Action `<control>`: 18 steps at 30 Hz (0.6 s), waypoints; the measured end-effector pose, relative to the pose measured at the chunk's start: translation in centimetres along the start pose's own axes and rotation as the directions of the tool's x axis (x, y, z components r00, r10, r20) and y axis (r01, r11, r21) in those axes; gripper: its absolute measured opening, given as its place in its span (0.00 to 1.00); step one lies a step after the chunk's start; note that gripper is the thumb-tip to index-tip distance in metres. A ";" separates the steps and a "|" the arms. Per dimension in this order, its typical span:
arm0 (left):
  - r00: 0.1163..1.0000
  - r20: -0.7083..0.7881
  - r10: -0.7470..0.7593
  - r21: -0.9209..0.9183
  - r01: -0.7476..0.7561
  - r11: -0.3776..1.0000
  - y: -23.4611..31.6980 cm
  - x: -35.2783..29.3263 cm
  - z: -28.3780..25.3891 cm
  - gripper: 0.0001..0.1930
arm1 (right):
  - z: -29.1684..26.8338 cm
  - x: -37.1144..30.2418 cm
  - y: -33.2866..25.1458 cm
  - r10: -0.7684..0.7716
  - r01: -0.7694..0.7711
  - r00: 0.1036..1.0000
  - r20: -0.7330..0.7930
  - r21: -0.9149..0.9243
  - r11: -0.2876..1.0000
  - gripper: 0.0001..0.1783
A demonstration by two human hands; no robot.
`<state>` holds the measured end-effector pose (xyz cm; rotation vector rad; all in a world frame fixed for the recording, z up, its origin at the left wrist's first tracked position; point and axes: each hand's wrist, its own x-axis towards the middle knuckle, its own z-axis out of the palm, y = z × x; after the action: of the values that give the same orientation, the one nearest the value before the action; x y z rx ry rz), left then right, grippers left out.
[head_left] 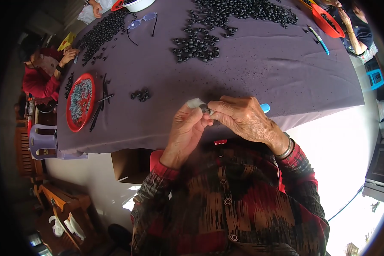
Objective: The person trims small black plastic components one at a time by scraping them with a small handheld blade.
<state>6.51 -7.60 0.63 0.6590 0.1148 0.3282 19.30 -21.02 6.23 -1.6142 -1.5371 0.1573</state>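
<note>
The person sits at a table (251, 72) draped in a grey-purple cloth, and the work in hand looks like piece-by-piece handling of small dark beads — one picked out and worked between the fingertips. A large scatter of dark beads (226, 21) lies across the far middle of the cloth, a second band (100, 32) runs toward the far left corner, and a red plate (81, 102) stands near the left edge with thin dark tools beside it. The next move likely calls for a steady pinch and fine finger control, since the piece is tiny. The right hand (243, 119) is curled, its fingertips grasping a small dark bead (208, 111) at the near table edge. The left hand (187, 128) is curled too — its thumb and fingers meet the same bead, with a pale wrapped fingertip (195, 103) on top.
</note>
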 end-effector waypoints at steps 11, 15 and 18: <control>0.993 -0.070 0.099 0.064 -0.094 0.993 -0.7 0.0 0.8 0.08 | 0.5 0.0 -0.3 0.056 -0.058 0.998 -0.031 -0.070 0.996 0.11; 0.989 -0.103 0.108 0.123 -0.095 0.988 -1.2 0.3 1.1 0.08 | 0.8 0.4 0.2 0.090 -0.095 0.995 -0.053 -0.109 0.989 0.10; 0.990 -0.108 0.090 0.088 -0.081 0.993 -1.5 0.2 1.7 0.07 | 0.4 0.6 0.4 0.211 -0.211 0.977 0.011 0.125 0.969 0.11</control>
<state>7.47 -9.60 1.02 0.7295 0.2083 0.4453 19.44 -20.24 6.01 -1.6730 -1.3235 0.3616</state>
